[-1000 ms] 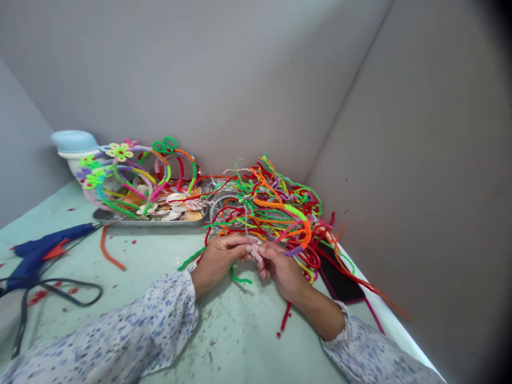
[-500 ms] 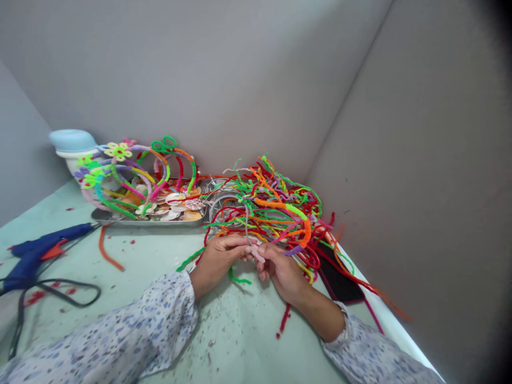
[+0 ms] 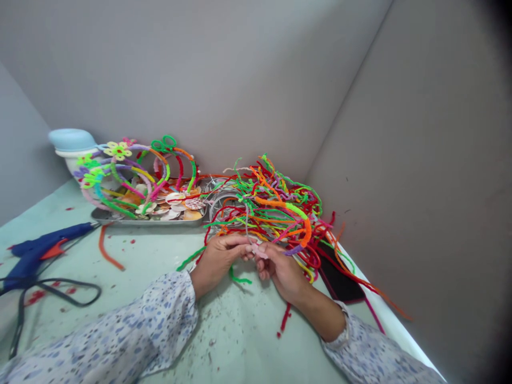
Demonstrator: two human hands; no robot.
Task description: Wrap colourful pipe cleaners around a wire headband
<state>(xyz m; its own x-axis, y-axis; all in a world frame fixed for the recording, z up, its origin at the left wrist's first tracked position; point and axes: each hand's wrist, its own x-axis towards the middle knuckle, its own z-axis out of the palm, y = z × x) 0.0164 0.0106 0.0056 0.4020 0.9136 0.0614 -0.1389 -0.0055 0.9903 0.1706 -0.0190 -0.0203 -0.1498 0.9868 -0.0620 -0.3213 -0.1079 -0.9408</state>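
Observation:
Both hands meet around a partly wrapped headband (image 3: 307, 228), whose arc carries orange, yellow-green and purple fuzzy sections. Its bare grey metal end (image 3: 247, 216) runs down to my fingertips. My left hand (image 3: 218, 262) is closed, thumb and forefinger pinching that end. A short pale pink pipe cleaner (image 3: 261, 253) lies against the band there, pinched between the thumb and fingers of my right hand (image 3: 283, 273). The fingers partly hide where pink fuzz and metal touch. Just behind the hands spreads a tangled pile of pipe cleaners (image 3: 280, 184) in many colours.
A metal tray (image 3: 160, 223) holds shells, with finished flower-topped headbands (image 3: 160, 154) standing in it. Bare wire hoops (image 3: 224, 200) lie by the pile. A blue glue gun (image 3: 44, 248) with a looping cord is at left, a dark phone-like slab (image 3: 342, 274) at right.
The pink pipe cleaner's loose end has swung from pointing downward to lying more sideways, toward the right. My right fingertips have shifted slightly; the left hand stays nearly still.

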